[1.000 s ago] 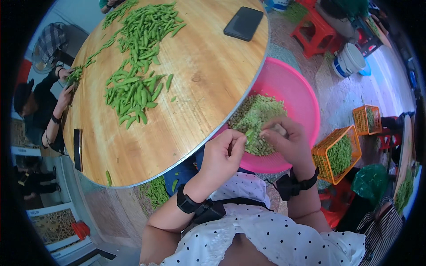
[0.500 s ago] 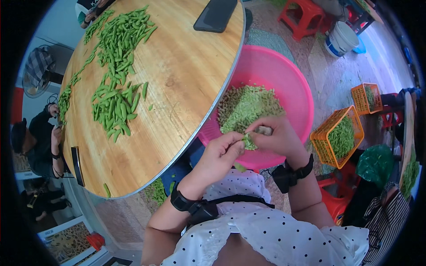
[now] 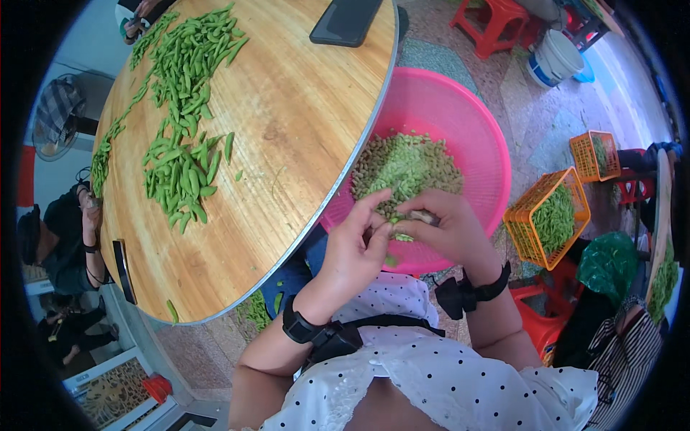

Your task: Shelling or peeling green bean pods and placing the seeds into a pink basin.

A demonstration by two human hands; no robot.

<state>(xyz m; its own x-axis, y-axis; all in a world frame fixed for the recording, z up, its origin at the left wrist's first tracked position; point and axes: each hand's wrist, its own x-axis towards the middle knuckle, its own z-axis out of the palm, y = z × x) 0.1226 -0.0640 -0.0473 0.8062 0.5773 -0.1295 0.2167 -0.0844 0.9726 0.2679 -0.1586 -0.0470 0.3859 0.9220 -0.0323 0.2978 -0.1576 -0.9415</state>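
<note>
My left hand [image 3: 352, 241] and my right hand [image 3: 449, 228] meet over the near part of a pink basin [image 3: 491, 161]. A small green bean pod [image 3: 396, 221] sits between their fingertips, mostly covered. The left thumb and a bent finger close on it while the left index finger is raised; the right thumb and index finger pinch it. Something pale and greyish [image 3: 425, 216] shows at the right fingers; its kind is unclear. Below the hands is a blurred green piece [image 3: 390, 261]. Shelled green beans [image 3: 402, 169] are heaped in the basin, some brownish.
Left of the basin stands a round wooden table [image 3: 287, 136] with piled bean pods [image 3: 188, 75] and a black phone [image 3: 347, 21]. Orange crates [image 3: 583, 215] of greens, red stools [image 3: 492, 25] and a white bucket [image 3: 557, 59] stand at right. Another person [image 3: 68, 230] works at far left.
My left index finger has lifted away from its thumb. The green piece beneath the hands is slightly higher in the picture. The view has shifted slightly.
</note>
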